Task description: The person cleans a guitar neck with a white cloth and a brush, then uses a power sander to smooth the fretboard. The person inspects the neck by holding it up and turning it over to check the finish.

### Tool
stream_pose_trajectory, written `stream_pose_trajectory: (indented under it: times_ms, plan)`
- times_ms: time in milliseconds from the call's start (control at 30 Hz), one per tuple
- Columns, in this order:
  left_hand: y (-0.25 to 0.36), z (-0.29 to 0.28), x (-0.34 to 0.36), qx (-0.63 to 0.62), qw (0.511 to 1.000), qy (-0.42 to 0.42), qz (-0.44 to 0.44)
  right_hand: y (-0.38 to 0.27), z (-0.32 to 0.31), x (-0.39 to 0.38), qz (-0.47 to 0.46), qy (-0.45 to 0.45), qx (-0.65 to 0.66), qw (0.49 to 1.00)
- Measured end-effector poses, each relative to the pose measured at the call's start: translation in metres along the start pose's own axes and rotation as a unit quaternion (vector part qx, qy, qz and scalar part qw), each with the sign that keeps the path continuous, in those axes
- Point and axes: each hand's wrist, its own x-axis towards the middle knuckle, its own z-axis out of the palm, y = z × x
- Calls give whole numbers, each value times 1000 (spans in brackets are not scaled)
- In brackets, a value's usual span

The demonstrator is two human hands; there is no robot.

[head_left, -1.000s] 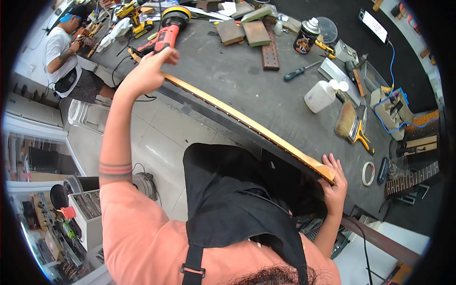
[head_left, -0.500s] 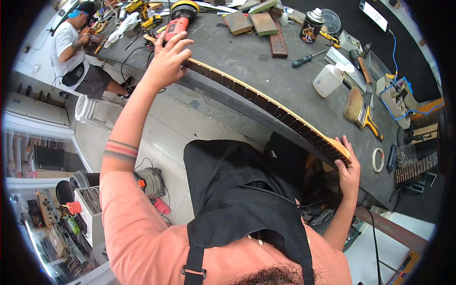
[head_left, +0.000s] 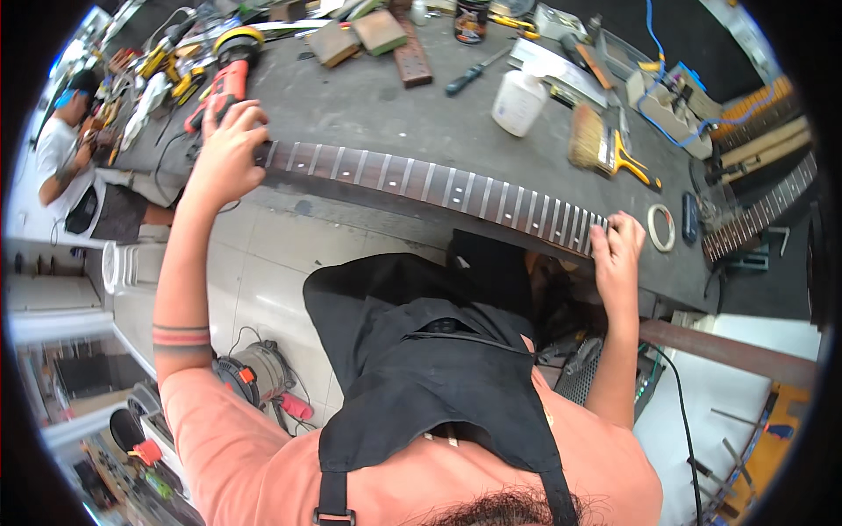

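A guitar neck (head_left: 456, 195) spans between my hands along the bench's near edge, its dark fretboard with metal frets and pale dot inlays turned toward me. My left hand (head_left: 230, 158) closes round its left end, hiding that end. The right end is gripped in my right hand (head_left: 619, 250), thumb on the fretboard and fingers over the far edge. Just beyond my left hand lies a red power polisher (head_left: 230, 81) with a yellow-rimmed round pad.
The grey workbench (head_left: 351, 118) carries wooden blocks (head_left: 379, 32), a screwdriver (head_left: 474, 72), a white bottle (head_left: 520, 101), a wide brush (head_left: 596, 140) and a tape roll (head_left: 660, 228). Another fretted neck (head_left: 763, 210) lies at right. A co-worker (head_left: 66, 162) is at far left, and a vacuum (head_left: 263, 368) stands on the floor.
The neck has rolled from edge-on so that its fretboard faces me more fully. Both hands still hold its ends. The whole view has shifted, with the bench items now further left.
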Motion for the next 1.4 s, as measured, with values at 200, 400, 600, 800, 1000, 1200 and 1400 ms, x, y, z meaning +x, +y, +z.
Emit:
stream_pose_trajectory:
  times_ms: [200,400,600,800,1000,1200,1400]
  plan:
    - [2,7,-5,-8,1000,-6,-27,8,-35,35,148,-56,-80,984]
    - [34,-30,1,-147,987,62,-13,101,-26,105,-76,46,-181,979]
    - [80,-44,-13,-366,893,221,-143,107,-57,110,-44,-54,-163,984]
    - [224,-79,40,-289,899,310,111,10,-127,62,-17,25,-122,992]
    - [378,-93,61,-191,944,225,149,-111,-146,16,-223,-77,-39,971]
    - [415,-64,95,-615,750,226,93,-39,-163,11,-97,79,458,880]
    - [251,-11,34,-629,732,224,-133,-16,-45,-21,12,-61,142,988]
